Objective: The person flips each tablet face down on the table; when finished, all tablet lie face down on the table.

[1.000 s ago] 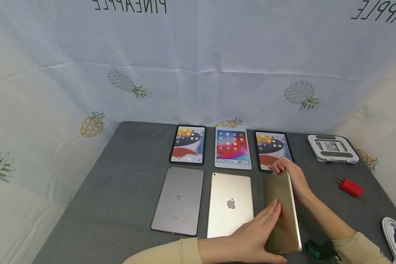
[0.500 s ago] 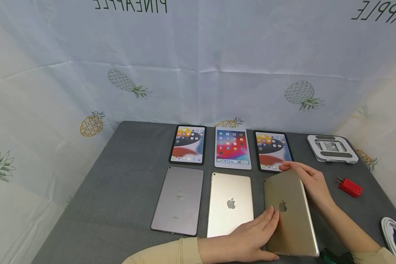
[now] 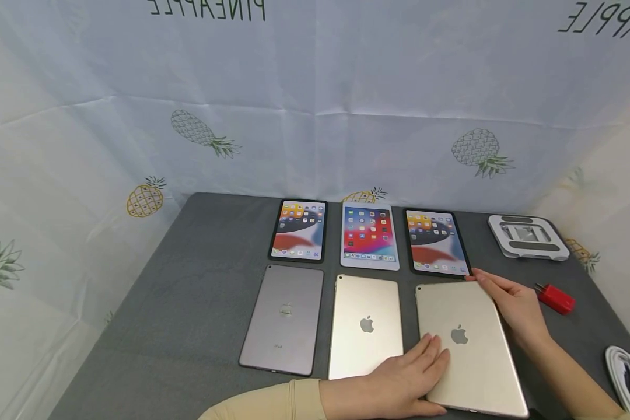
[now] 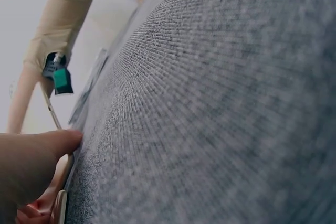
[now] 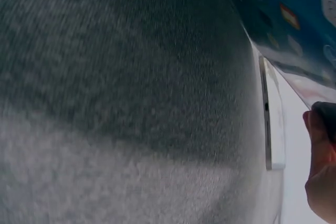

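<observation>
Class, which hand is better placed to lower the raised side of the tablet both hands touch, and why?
Probably the right hand: it holds the gold tablet at its raised side, while the left hand touches the opposite, lower side.

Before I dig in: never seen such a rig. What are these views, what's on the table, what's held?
No machine: a person's bare left hand and right hand. The wide picture comes from a head-worn camera; the two tilted close-ups come from a wrist camera on each arm.

On the grey table, the back row lies screen up: left black tablet, white tablet, right black tablet. In front, a grey tablet and middle gold tablet lie back up. At right: perhaps a folded stand, a red plug, a white cable.

The right hand grips the right gold tablet near its far right corner, that side raised; the left hand touches its left side.
</observation>
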A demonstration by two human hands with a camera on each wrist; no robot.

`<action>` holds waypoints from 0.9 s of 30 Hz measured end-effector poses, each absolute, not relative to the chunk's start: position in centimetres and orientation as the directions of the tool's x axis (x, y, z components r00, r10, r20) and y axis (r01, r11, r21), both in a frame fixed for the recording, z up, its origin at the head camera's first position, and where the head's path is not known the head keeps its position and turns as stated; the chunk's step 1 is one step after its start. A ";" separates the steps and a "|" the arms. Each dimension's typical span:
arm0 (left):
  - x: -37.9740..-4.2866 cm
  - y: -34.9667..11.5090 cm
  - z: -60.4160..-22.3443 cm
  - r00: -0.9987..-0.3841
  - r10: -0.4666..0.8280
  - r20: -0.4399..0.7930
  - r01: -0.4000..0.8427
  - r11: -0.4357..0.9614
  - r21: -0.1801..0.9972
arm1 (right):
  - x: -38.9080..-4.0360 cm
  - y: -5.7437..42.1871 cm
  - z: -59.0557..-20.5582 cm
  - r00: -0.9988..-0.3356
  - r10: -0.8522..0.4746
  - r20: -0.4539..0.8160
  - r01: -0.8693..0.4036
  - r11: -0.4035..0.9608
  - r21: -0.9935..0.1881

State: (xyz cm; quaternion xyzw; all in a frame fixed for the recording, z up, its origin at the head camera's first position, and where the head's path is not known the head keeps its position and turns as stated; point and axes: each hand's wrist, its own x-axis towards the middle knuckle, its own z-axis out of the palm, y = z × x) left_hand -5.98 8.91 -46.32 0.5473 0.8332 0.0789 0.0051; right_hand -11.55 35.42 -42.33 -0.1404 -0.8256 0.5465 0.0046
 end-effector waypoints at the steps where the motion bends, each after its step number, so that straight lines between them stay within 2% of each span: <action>1: -6.0 8.9 -46.4 -0.399 0.913 0.083 0.913 0.387 0.131 | -11.6 35.5 -42.4 -0.961 0.233 -0.148 0.233 0.396 -0.888; 6: -6.2 8.8 -46.5 -0.401 0.910 0.108 0.915 0.390 0.105 | -11.7 35.8 -42.7 -0.973 0.208 -0.104 0.216 0.647 -0.731; 11: -6.3 8.8 -46.7 -0.386 0.909 0.156 0.922 0.383 0.046 | -11.8 36.3 -42.9 -0.982 0.166 -0.088 0.186 0.777 -0.601; 16: -6.4 8.7 -46.8 -0.375 0.912 0.167 0.927 0.373 0.046 | -11.9 36.5 -43.1 -0.990 0.128 -0.062 0.141 0.832 -0.537; 27: -6.2 8.9 -46.9 -0.378 0.907 0.188 0.920 0.390 -0.030 | -11.5 36.8 -43.8 -0.993 0.095 -0.064 0.115 0.842 -0.527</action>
